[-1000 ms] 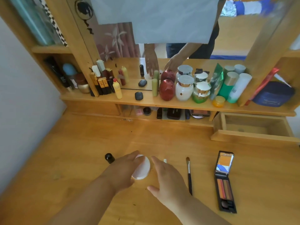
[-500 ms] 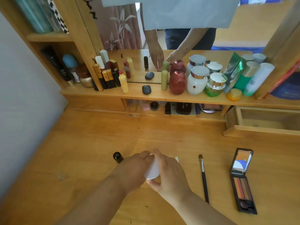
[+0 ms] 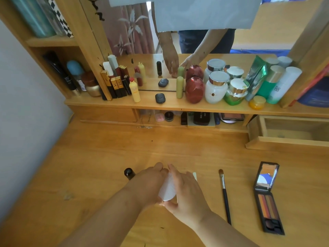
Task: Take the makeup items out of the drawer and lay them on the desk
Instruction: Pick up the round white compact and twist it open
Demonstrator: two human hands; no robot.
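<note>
A round white compact (image 3: 167, 190) is held low over the wooden desk (image 3: 99, 157), clasped between both hands. My left hand (image 3: 147, 184) wraps its left side and my right hand (image 3: 185, 191) covers its right side. A small black-capped tube (image 3: 129, 173) lies just left of my left hand. A thin makeup brush (image 3: 224, 194) lies to the right, and an open eyeshadow palette (image 3: 268, 198) with a mirror lid lies further right. The open drawer (image 3: 288, 139) sits at the right rear; its visible inside looks bare.
A shelf (image 3: 178, 105) at the back carries lipsticks, a red egg-shaped jar (image 3: 194, 90), white and green jars and tubes before a mirror. A low cubby (image 3: 194, 119) under it holds small compacts. A grey wall borders the desk on the left.
My right hand has closed in onto the white compact, so both hands now clasp it. The view has shifted slightly left and closer.
</note>
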